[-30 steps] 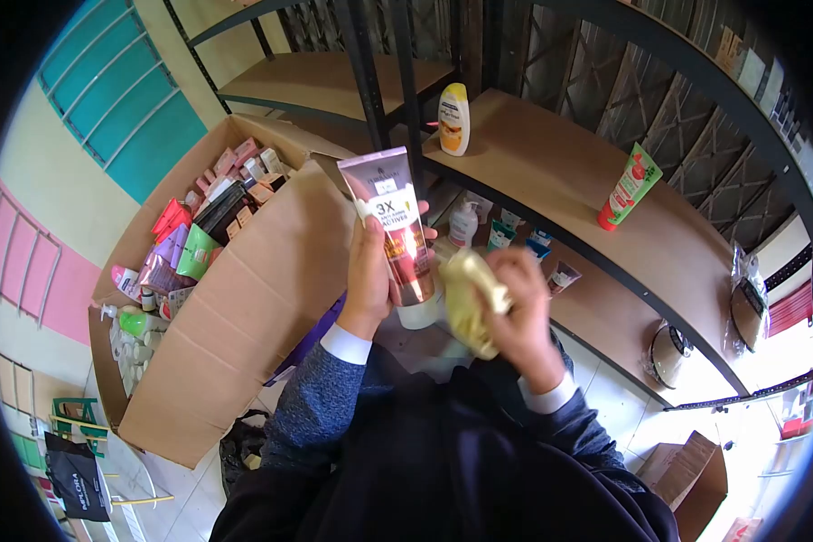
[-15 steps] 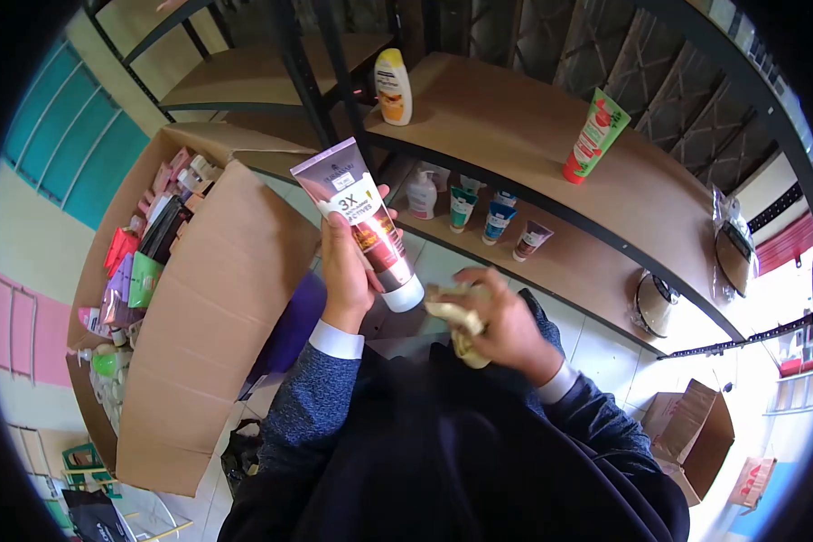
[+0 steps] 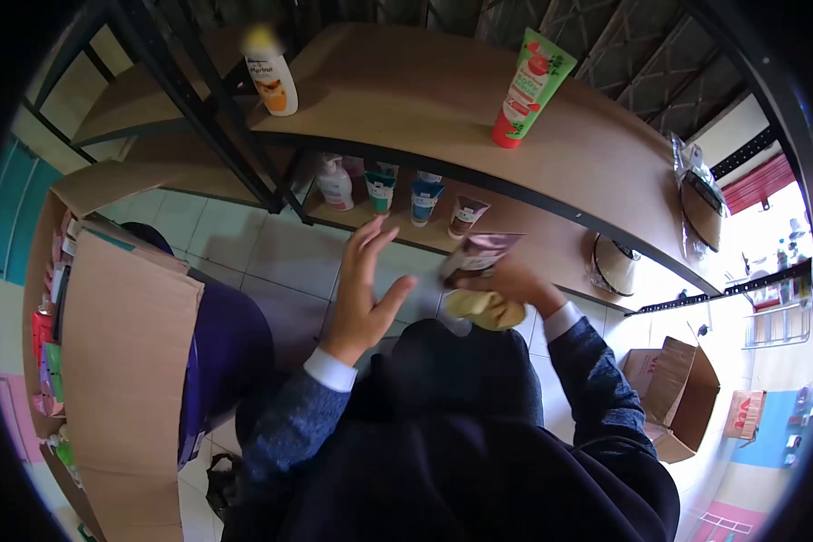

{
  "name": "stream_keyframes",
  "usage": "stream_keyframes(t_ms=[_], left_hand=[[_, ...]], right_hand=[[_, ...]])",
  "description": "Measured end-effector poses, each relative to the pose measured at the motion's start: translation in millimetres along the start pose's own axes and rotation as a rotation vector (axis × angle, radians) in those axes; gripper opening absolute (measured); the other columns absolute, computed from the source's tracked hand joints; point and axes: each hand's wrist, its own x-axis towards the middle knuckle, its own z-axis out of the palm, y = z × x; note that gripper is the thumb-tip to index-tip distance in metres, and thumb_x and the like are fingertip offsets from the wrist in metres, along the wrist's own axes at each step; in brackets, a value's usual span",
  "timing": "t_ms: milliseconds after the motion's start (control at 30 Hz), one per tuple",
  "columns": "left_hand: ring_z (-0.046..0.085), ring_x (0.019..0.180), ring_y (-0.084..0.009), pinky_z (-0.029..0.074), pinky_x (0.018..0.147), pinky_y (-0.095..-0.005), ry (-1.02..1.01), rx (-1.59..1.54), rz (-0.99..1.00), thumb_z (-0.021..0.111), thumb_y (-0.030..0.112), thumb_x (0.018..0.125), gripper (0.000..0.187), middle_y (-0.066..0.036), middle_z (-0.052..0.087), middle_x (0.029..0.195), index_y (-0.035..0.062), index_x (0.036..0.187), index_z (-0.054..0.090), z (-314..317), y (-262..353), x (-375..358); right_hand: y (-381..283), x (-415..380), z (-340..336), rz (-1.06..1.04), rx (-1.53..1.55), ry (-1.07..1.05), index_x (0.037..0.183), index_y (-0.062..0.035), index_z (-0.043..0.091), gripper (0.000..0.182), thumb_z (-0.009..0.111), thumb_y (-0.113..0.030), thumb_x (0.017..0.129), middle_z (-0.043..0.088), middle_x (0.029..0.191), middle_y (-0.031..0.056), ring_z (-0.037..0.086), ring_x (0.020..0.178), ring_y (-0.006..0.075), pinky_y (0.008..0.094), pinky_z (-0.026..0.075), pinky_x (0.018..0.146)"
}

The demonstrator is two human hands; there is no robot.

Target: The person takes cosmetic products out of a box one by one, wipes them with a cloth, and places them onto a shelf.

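Observation:
My left hand (image 3: 359, 303) is raised in front of the lower shelf, fingers spread and nothing in it. To its right, my right hand (image 3: 522, 282) is closed around a brownish-purple squeeze tube (image 3: 477, 255), with a crumpled pale yellow cloth (image 3: 486, 310) in the same grip. Part of the tube is hidden behind the fingers and cloth, and its print is blurred. Just beyond, the lower shelf carries a small brown tube (image 3: 468, 217), a blue tube (image 3: 425, 201), a green tube (image 3: 380, 191) and a white pump bottle (image 3: 335, 183).
On the upper shelf (image 3: 379, 81) stand a yellow-capped white bottle (image 3: 272, 81) and a green and red tube (image 3: 526, 95). A large carton (image 3: 126, 361) of packaged products fills the left side, beside a purple object (image 3: 230, 352). An open carton (image 3: 686, 397) sits at right.
The large tube has passed from my left hand to my right, which still has the cloth. My left hand has opened. The view has shifted, bringing the shelves leftward and upward.

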Motion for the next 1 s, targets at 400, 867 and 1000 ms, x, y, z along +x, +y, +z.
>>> stream_keyframes(t_ms=[400, 867, 1000], left_hand=[[0.043, 0.074, -0.0099, 0.038, 0.069, -0.0233, 0.252, -0.195, -0.553, 0.052, 0.013, 0.087, 0.042, -0.008, 0.041, 0.121, 0.0029, 0.126, 0.040, -29, -49, -125], [0.043, 0.076, -0.0093, 0.038, 0.070, -0.0239, 0.341, -0.042, -0.727, 0.053, 0.021, 0.089, 0.050, -0.008, 0.044, 0.117, 0.0035, 0.132, 0.035, -36, -55, -168], [0.043, 0.076, -0.0092, 0.038, 0.070, -0.0233, 0.368, -0.052, -0.741, 0.054, 0.023, 0.089, 0.052, -0.008, 0.044, 0.118, 0.0050, 0.133, 0.034, -35, -55, -174]], right_hand=[[200, 94, -52, 0.367, 0.210, 0.543, 0.099, -0.0041, 0.062, 0.035, 0.074, -0.022, 0.072, 0.065, 0.091, 0.0084, 0.062, 0.083, 0.0174, 0.0320, 0.051, 0.071], [241, 202, -38, 0.278, 0.366, 0.467, 0.101, -0.0034, 0.061, 0.033, 0.069, -0.023, 0.076, 0.065, 0.094, 0.0091, 0.062, 0.084, 0.0194, 0.0334, 0.051, 0.072], [244, 197, -38, 0.276, 0.354, 0.429, 0.102, -0.0032, 0.060, 0.033, 0.068, -0.024, 0.077, 0.065, 0.094, 0.0093, 0.062, 0.084, 0.0199, 0.0337, 0.051, 0.073]])
